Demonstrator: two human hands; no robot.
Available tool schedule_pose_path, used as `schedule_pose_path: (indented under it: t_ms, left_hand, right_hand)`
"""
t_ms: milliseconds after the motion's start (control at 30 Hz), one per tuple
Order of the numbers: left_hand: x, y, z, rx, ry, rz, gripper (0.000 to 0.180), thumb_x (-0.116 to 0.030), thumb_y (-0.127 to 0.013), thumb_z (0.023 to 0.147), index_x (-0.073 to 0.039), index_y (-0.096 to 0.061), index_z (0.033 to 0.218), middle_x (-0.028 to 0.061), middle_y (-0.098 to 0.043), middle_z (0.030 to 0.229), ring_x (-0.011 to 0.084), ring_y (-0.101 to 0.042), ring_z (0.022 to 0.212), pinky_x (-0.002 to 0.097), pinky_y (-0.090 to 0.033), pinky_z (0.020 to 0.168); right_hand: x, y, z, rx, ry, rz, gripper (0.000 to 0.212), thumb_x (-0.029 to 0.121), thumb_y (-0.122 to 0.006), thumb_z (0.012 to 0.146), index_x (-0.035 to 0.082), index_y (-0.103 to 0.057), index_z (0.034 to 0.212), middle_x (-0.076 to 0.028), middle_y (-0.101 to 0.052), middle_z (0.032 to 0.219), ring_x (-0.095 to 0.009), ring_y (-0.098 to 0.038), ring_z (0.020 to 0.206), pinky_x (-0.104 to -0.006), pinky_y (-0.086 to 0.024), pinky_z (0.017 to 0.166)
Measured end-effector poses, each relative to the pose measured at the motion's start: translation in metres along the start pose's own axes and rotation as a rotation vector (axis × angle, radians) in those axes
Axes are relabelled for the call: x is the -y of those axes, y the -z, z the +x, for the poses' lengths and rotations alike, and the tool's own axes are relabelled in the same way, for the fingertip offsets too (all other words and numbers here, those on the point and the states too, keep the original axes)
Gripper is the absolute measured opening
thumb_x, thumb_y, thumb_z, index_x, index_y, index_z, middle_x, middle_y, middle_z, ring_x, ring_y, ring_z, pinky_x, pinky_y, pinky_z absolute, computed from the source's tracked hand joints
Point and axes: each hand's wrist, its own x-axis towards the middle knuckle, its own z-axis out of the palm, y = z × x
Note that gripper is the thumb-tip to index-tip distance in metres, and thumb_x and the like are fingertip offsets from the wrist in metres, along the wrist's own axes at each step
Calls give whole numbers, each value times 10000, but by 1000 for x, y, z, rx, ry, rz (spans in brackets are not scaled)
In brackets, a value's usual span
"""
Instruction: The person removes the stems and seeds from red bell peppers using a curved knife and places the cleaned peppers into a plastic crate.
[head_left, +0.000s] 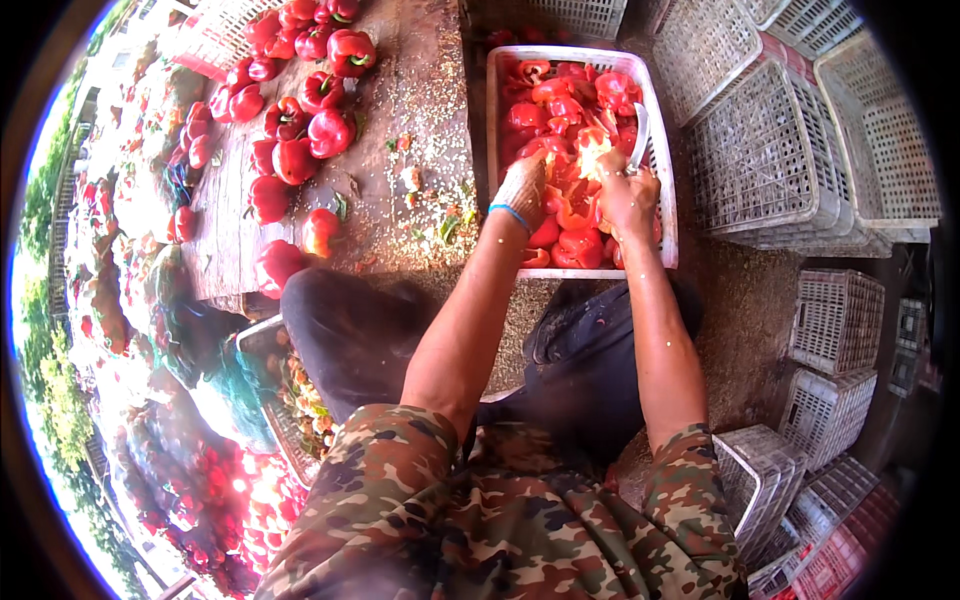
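Observation:
Over a white crate (582, 272) filled with cut red bell peppers (580, 248), my two hands work close together. My left hand (524, 190), in a pale knitted glove with a blue band at the wrist, is closed on a red bell pepper (566, 178) that is opened up. The bare right hand (631, 200) grips a knife (641, 138), its curved blade pointing up and away from me. Pale pepper flesh and core (594, 150) show by the right fingers. The fingers partly hide the pepper and the knife's handle.
On the left, a wooden table (420, 110) strewn with seeds bears whole red peppers (293, 160). Stacked plastic crates (765, 150) stand at the right. A crate of pepper scraps (305, 405) sits by my left leg, near filled net bags (180, 310).

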Motion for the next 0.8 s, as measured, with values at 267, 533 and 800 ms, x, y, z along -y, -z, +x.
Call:
schedule_pose_path:
  t_ms: [267, 533, 800]
  left_hand:
    - [-24, -15, -4, 153, -26, 714, 151, -197, -631, 829, -113, -754, 807, 119, -732, 812, 298, -723, 793, 448, -526, 620]
    - [12, -29, -14, 225, -22, 766, 100, -198, -680, 792, -144, -756, 755, 92, -722, 750, 265, -719, 749, 400, -509, 632]
    - [-7, 4, -30, -198, 438, 103, 231, -217, -715, 752, 8, -685, 711, 230, -651, 658, 396, -675, 639, 449, -539, 614]
  right_hand:
    - [-1, -4, 4, 4, -48, 12, 355, 257, -769, 864, 27, -628, 633, 23, -540, 559, -89, -476, 469, -316, -370, 448]
    - [-5, -3, -4, -30, 365, -536, 354, 304, -781, 851, 0, -675, 704, -153, -625, 574, -286, -634, 539, -398, -474, 551]
    - [0, 19, 21, -191, 64, 107, 356, 245, -795, 851, -48, -640, 721, 7, -550, 562, -156, -511, 477, -370, -434, 492]
